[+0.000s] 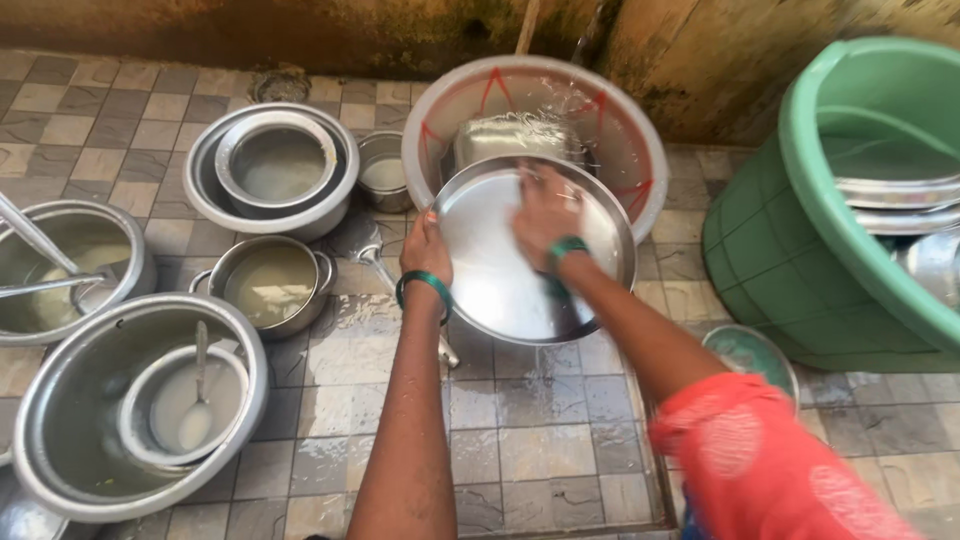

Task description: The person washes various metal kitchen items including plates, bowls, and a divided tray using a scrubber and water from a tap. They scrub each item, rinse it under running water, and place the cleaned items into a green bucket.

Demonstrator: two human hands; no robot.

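At the far left of the wet tiled floor [560, 440] sit several steel vessels: a pot with ladle handles [70, 265], a wide basin [135, 405] holding a smaller bowl and a spoon [197, 400], a handled pot of cloudy water [270, 285], and behind them a nested pair of bowls [272, 170] with a small steel cup [383, 170] beside it.

Moving right, the left hand [427, 255], with a green bangle at the wrist, is closed on the left rim of a large round steel plate [500, 290]. The plate is tilted up toward the camera, its top edge leaning over a white basin with red markings [620, 130] in which another steel vessel rests.

The right hand [545, 215], also wearing a green band, lies flat with fingers spread against the plate's inner face, slightly blurred, near the upper middle. So the plate sits directly between the two hands: one grips its edge, the other presses on its surface from the right.

Farther right, a small green-lined dish [750, 355] lies on the floor, and a big green tub [800, 230] holds more steel plates.
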